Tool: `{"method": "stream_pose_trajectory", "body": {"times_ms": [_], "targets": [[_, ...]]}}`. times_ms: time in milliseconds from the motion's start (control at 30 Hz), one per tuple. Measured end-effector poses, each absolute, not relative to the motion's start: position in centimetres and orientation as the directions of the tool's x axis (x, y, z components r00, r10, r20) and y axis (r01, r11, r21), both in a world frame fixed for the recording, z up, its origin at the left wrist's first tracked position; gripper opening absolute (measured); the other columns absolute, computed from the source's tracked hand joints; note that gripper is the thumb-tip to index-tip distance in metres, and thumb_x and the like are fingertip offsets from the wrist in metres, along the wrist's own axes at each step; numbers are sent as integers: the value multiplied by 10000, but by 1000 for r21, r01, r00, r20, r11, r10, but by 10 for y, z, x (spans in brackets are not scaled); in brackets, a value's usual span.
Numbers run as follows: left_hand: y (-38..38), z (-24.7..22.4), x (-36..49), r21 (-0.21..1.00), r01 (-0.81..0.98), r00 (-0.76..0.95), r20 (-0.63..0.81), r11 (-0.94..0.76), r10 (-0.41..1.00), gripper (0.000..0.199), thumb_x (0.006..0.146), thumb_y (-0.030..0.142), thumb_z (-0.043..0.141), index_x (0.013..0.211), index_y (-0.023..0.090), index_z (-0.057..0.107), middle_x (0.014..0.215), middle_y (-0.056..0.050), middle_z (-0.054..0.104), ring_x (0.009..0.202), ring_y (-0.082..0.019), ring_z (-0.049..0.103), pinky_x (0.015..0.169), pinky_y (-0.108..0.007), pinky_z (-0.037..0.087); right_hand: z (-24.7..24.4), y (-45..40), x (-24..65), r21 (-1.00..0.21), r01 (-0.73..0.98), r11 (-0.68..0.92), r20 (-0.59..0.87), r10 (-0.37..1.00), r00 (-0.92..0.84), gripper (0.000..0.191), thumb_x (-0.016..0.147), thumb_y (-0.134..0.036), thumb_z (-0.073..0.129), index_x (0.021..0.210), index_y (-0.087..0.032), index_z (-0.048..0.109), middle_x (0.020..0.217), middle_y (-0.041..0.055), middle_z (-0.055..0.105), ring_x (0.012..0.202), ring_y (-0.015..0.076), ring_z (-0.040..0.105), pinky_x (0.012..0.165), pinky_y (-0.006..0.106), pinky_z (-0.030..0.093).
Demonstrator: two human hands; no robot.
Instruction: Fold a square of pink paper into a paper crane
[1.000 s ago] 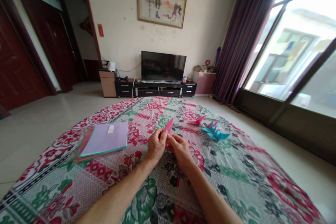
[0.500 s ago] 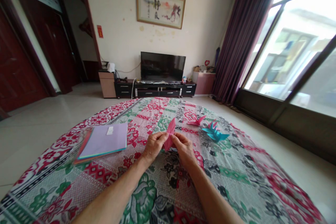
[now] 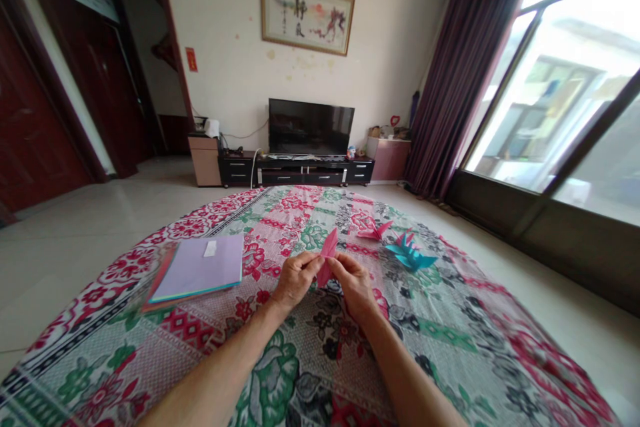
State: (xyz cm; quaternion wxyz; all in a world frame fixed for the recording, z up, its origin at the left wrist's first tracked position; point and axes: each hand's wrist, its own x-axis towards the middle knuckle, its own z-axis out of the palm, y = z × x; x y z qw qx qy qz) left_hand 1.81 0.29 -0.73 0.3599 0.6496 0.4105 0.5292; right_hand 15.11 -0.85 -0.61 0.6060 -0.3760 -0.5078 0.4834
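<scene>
A folded pink paper (image 3: 329, 247) stands upright between my hands above the patterned tablecloth (image 3: 270, 360). My left hand (image 3: 296, 279) pinches it from the left with thumb and fingers. From the right, my right hand (image 3: 354, 283) pinches the same paper, its thumb close to the left one. To the right lie a pink folded paper bird (image 3: 376, 231) and several blue folded pieces (image 3: 413, 257), with a bit of pink behind them. A stack of coloured paper (image 3: 200, 268), lilac on top with a small white label, lies left of my hands.
Beyond the round table's far edge stand a low black cabinet (image 3: 313, 172) and a television (image 3: 311, 128). A purple curtain (image 3: 445, 80) and a large window (image 3: 555, 100) are at the right.
Both hands have shifted very slightly to the right with the pink paper, which leans a little more to the right at its top. The other papers lie as before.
</scene>
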Motion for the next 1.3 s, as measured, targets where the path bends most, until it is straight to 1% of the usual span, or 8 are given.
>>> {"method": "stream_pose_trajectory", "body": {"times_ms": [167, 400, 533, 667, 900, 1100, 1200, 1300], "targets": [[3, -8, 21, 952, 19, 93, 303, -306, 948, 250, 725, 369, 600, 826, 160, 693, 635, 11, 599, 558, -104, 466, 539, -208, 359, -8, -8, 153, -947, -171, 273, 273, 962, 20, 200, 699, -343, 655, 796, -170, 686, 716, 1, 646, 618, 110, 517, 606, 229, 414], [5, -7, 25, 970, -167, 69, 193, -179, 979, 186, 643, 316, 665, 706, 142, 690, 563, 30, 576, 540, -92, 462, 539, -204, 354, -14, -6, 153, -953, -218, 212, 224, 974, -33, 214, 703, -365, 652, 777, -165, 668, 692, -7, 619, 599, 102, 506, 581, 215, 406], [6, -5, 26, 964, -203, 70, 187, -170, 980, 175, 634, 297, 671, 701, 137, 690, 554, 34, 568, 531, -83, 447, 534, -200, 348, -15, -6, 153, -953, -255, 164, 182, 982, -48, 218, 693, -368, 665, 788, -172, 672, 705, -7, 626, 609, 104, 521, 595, 220, 417], [5, -4, 25, 970, -182, 75, 176, -160, 982, 168, 631, 294, 674, 692, 138, 689, 545, 34, 561, 530, -87, 451, 531, -202, 354, -17, -5, 154, -951, -286, 121, 149, 986, -78, 237, 699, -388, 655, 809, -179, 676, 689, -4, 629, 607, 119, 539, 601, 243, 431], [4, -9, 23, 971, -205, 174, 162, -125, 971, 197, 659, 296, 647, 775, 146, 698, 585, 20, 591, 557, -107, 504, 563, -219, 397, -17, -4, 155, -952, -231, 199, 205, 979, -2, 231, 699, -384, 651, 766, -165, 683, 645, -15, 610, 567, 91, 487, 556, 209, 392], [7, -8, 24, 981, -115, 131, 171, -156, 977, 201, 691, 325, 600, 720, 150, 694, 550, 16, 593, 532, -116, 510, 535, -223, 396, -18, -4, 151, -954, -207, 215, 220, 975, -1, 283, 689, -419, 641, 771, -152, 690, 624, -13, 592, 555, 97, 468, 545, 218, 384], [7, -6, 25, 975, 48, 34, 215, -216, 976, 256, 695, 357, 603, 823, 156, 694, 673, -11, 649, 612, -142, 563, 584, -238, 432, -22, -2, 150, -956, -172, 237, 225, 971, 86, 311, 687, -432, 630, 794, -147, 694, 637, -9, 601, 558, 100, 468, 541, 219, 381], [5, -2, 25, 914, 255, -131, 355, -315, 926, 296, 720, 355, 593, 934, 163, 667, 791, -40, 659, 700, -157, 588, 671, -260, 452, -27, 1, 151, -955, -102, 277, 249, 942, 225, 333, 696, -442, 611, 824, -147, 697, 677, 1, 629, 585, 113, 491, 553, 222, 388]]}}
